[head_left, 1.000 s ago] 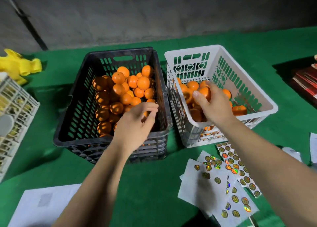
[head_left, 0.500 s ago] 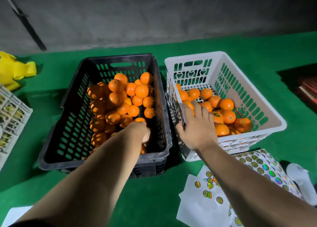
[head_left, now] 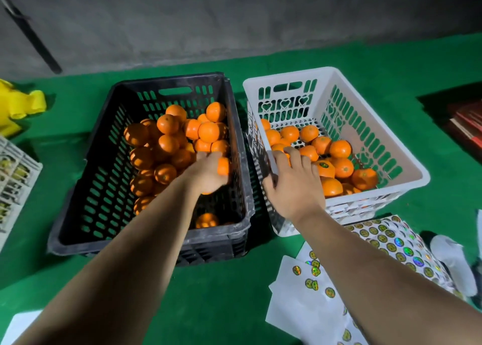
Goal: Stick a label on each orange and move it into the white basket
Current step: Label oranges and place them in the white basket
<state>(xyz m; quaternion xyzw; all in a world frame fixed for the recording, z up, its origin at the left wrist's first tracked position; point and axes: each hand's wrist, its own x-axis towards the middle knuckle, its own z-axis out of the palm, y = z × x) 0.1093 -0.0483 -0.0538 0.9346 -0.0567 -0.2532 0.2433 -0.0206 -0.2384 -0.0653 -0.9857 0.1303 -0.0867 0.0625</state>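
A black crate (head_left: 86,183) on the left holds a heap of unlabelled oranges (head_left: 168,124). Inside it, my left hand (head_left: 206,174) grips one orange (head_left: 223,166) near the crate's right wall. The white basket (head_left: 407,162) on the right holds several oranges, one showing a round label (head_left: 323,165). My right hand (head_left: 294,185) hangs over the basket's near left corner with relaxed fingers and holds nothing. Sheets of shiny round labels (head_left: 388,243) lie on the green table in front of the basket, partly under my right forearm.
A yellow object (head_left: 18,107) and a pale crate (head_left: 13,177) sit at the far left. Red books (head_left: 467,125) lie at the right edge. White paper (head_left: 20,326) lies at the bottom left, a white object (head_left: 453,258) by the labels. A grey wall rises behind.
My right hand let go of an orange in the white basket and drew back to its near left corner. My left hand reached down into the black crate and closed round an orange.
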